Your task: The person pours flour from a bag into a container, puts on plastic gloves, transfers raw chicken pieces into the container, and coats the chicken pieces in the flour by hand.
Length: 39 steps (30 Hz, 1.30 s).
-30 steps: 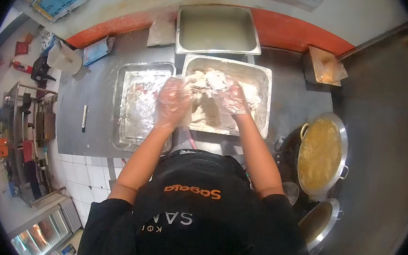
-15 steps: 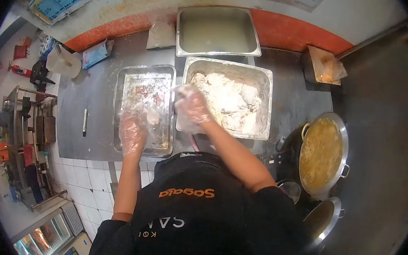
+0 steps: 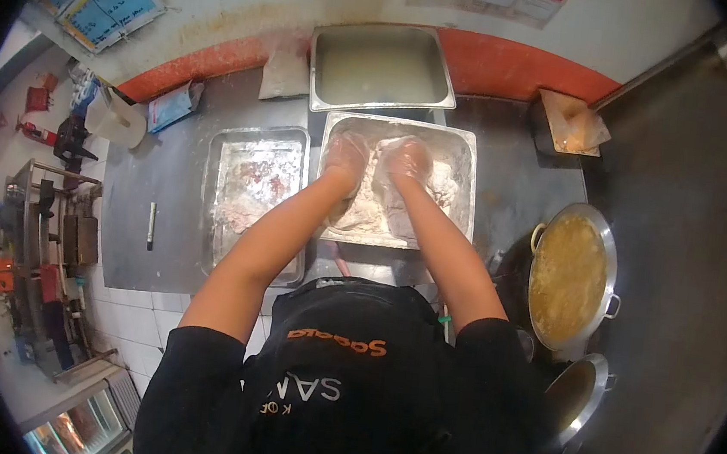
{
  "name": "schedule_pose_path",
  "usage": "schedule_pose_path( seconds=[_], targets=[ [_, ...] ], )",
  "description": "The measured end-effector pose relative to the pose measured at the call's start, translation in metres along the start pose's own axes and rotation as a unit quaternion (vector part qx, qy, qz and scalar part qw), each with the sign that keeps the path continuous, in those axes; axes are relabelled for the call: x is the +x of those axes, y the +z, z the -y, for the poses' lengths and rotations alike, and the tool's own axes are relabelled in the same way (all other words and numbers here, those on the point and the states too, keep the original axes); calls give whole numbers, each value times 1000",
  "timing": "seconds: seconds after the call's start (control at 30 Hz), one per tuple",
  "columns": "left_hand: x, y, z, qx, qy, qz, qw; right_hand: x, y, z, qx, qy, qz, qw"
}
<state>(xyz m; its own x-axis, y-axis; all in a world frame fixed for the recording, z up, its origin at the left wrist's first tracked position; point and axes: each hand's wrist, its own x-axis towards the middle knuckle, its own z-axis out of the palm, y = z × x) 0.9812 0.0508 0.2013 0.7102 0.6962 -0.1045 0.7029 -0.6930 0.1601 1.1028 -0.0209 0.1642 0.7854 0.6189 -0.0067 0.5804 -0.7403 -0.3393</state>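
Note:
Both of my hands are inside a deep metal pan (image 3: 470,193) of pale flour with lumpy coated pieces (image 3: 365,214). My left hand (image 3: 345,158), in a clear plastic glove, presses into the flour along the pan's left side. Beside it, my right hand (image 3: 407,160), gloved the same way, reaches into the upper middle. The flour and the backs of the hands hide my fingers, so what they grip cannot be made out. To the left lies a shallow metal tray (image 3: 214,181) with floury, pinkish residue, partly covered by my left forearm.
Behind the pan stands a metal container of cloudy liquid (image 3: 381,73). At right sit a wide pan of bubbling yellowish oil (image 3: 573,276) and a second pan (image 3: 569,396). A marker (image 3: 152,226), a white jug (image 3: 115,119) and a bag of white powder (image 3: 284,76) are at left.
My left hand has left the shallow tray and moved right into the flour pan. My right hand has moved from the pan's left edge into the flour.

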Motion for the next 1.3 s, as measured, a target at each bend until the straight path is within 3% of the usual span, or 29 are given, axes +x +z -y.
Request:
schedule_pose_path(
  seconds=[0.07,0.2,0.3,0.33,0.37,0.43,0.47,0.5,0.53,0.57,0.63,0.7,0.8,0.83,0.9,1.0,1.03,1.1,1.13,1.17,1.23,1.27,1.3],
  targets=[
    [-7,-7,0,232,126,41,964,8,-2,-20,113,-5,-52,992],
    [4,2,3,250,109,27,962,0,-38,-35,175,-41,-59,982],
    [10,-4,10,273,183,13,944,-17,-85,-36,208,-68,-2,976],
    [21,5,14,205,156,41,965,-20,-78,-41,127,-112,-91,981],
    [19,5,13,170,146,59,973,-21,-62,-52,127,-107,-88,982],
    [13,-21,4,167,160,115,966,-15,-40,-68,37,-111,12,993],
    [13,-41,-2,198,183,150,951,-15,-49,-64,37,-110,5,993],
    [10,-45,-1,198,184,148,951,-23,-64,-56,34,-103,-8,994],
    [2,-44,3,215,164,84,959,-31,-69,-52,31,-94,-17,995],
    [-8,-66,-3,187,143,112,965,-33,-62,-55,31,-91,-10,995],
    [-15,-87,-8,164,125,137,969,-19,-42,-61,-54,-90,95,990],
    [-9,-67,4,-11,151,77,986,-6,-25,-63,-43,-93,72,992],
    [5,-10,22,-118,221,20,968,-7,-23,-61,-10,-110,47,993],
    [2,-21,19,-119,220,18,968,-5,-29,-58,14,-121,36,992],
    [-14,-58,5,-292,135,4,947,-18,-63,-49,67,-107,23,992],
    [-30,-68,-3,-352,189,-47,916,-27,-67,-45,157,-86,-3,984],
    [-31,-63,-2,-354,186,-43,915,-34,-59,-50,193,-79,-14,978],
    [-24,-44,5,-231,150,106,956,-48,-33,-70,177,-115,-64,975],
    [-8,24,18,-398,163,-105,897,-35,-31,-71,164,-162,-126,965],
    [0,11,12,-396,167,-114,896,-28,-45,-61,164,-168,-135,963],
    [-21,-1,-5,-241,120,-107,957,-59,-71,-39,243,-74,-70,965],
    [-22,10,-1,-209,148,4,967,-60,-47,-32,135,-51,-42,989],
    [-22,18,-1,-208,153,3,966,-62,-37,-40,136,-48,-46,988]
  ],
)
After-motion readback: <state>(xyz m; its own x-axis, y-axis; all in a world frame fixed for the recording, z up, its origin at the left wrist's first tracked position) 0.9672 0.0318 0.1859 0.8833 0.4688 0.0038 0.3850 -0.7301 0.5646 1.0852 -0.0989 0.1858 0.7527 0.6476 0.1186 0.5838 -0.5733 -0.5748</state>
